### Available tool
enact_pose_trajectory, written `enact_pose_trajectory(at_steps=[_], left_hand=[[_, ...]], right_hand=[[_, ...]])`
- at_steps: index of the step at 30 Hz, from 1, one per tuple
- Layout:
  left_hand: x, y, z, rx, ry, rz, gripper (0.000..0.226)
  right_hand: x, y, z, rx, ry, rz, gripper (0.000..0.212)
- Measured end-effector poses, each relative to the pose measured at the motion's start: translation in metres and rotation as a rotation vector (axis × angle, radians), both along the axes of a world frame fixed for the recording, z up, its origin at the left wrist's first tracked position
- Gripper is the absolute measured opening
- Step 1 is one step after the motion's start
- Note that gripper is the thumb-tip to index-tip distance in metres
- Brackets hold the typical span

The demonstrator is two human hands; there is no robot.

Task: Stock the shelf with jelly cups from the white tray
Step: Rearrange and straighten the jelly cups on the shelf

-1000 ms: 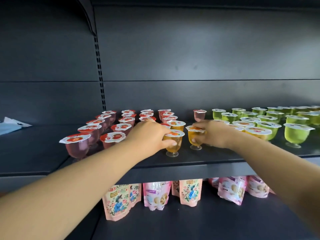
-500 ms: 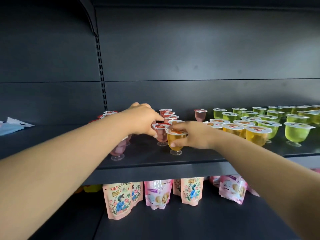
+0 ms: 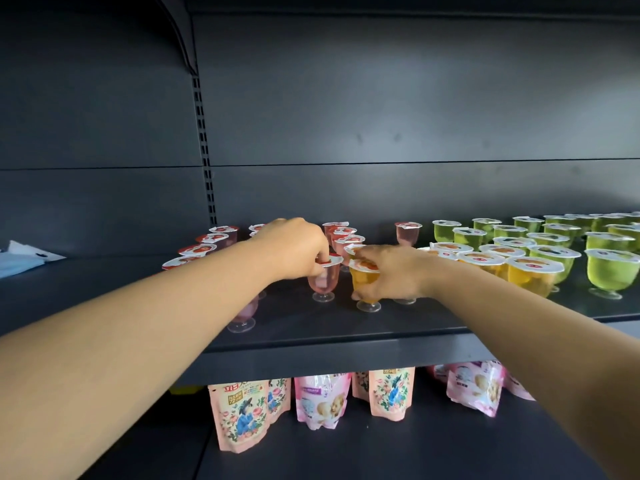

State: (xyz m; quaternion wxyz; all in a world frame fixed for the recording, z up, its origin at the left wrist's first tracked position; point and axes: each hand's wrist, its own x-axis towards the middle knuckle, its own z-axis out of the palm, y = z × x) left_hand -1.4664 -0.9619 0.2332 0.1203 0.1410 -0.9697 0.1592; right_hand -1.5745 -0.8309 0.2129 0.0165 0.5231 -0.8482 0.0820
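Up on the dark shelf (image 3: 311, 327), seen from the head camera, both arms reach in over the front edge among the jelly cups. The left hand (image 3: 294, 247) comes down from above onto a pink jelly cup (image 3: 323, 280), its fingertips curled over the red-and-white lid and pinching the rim; the cup stands upright on its clear foot. Just beside it to the right, the right hand (image 3: 391, 271) wraps around an orange jelly cup (image 3: 363, 282), fingers curled along the side of the bowl and thumb near the lid, the foot resting on or just above the shelf, which of the two I cannot quite tell. The two held cups stand close together but apart.

Behind and to the left of the left forearm, rows of pink cups (image 3: 207, 240) run back toward the rear panel, and one more pink cup (image 3: 244, 313) peeks out under the forearm near the front. A lone pink cup (image 3: 408, 233) stands at the back, between the pink and green groups. To the right, orange cups (image 3: 530, 275) sit in front, with green cups (image 3: 613, 271) filling the shelf out to the right edge.

Far left on the neighbouring shelf lies a pale blue and white packet (image 3: 20, 258). On the lower shelf, pink snack pouches (image 3: 242, 414) stand in a loose row.
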Motion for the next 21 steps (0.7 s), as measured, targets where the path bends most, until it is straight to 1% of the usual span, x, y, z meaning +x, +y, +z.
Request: enact_pose_trajectory(at_steps=[3, 4, 6, 9, 11, 14, 16, 18, 19, 21], left_hand=[[-0.003, -0.002, -0.004, 0.14, -0.014, 0.016, 0.043], [-0.005, -0.004, -0.006, 0.156, -0.015, 0.016, 0.045], [-0.008, -0.008, -0.008, 0.167, -0.003, 0.022, 0.036], [-0.008, -0.013, -0.006, 0.11, -0.021, 0.046, 0.016], [-0.007, -0.017, -0.006, 0.051, -0.044, 0.083, 0.012], [-0.007, -0.026, -0.009, 0.029, -0.044, 0.11, 0.009], [-0.008, -0.03, -0.011, 0.029, -0.037, 0.109, 0.01], [-0.008, -0.031, -0.012, 0.037, -0.027, 0.102, 0.011], [-0.008, -0.033, -0.012, 0.041, -0.019, 0.104, 0.011], [-0.008, -0.037, -0.013, 0.048, -0.013, 0.118, 0.012]], right_hand=[[-0.001, -0.001, -0.001, 0.011, 0.065, -0.027, 0.058], [-0.001, -0.001, -0.001, 0.017, 0.097, -0.035, 0.055], [-0.002, -0.001, 0.0, 0.037, 0.154, -0.048, 0.046], [-0.006, -0.004, 0.001, 0.06, 0.205, -0.08, 0.044], [-0.008, -0.005, 0.001, 0.054, 0.219, -0.096, 0.044], [-0.009, -0.005, 0.0, 0.052, 0.243, -0.084, 0.041], [-0.011, -0.006, 0.0, 0.057, 0.214, -0.046, 0.05], [-0.01, -0.009, 0.001, 0.076, 0.108, -0.027, 0.067], [-0.009, -0.012, 0.002, 0.08, 0.061, -0.03, 0.072], [-0.004, -0.019, 0.005, 0.061, 0.011, -0.038, 0.071]])
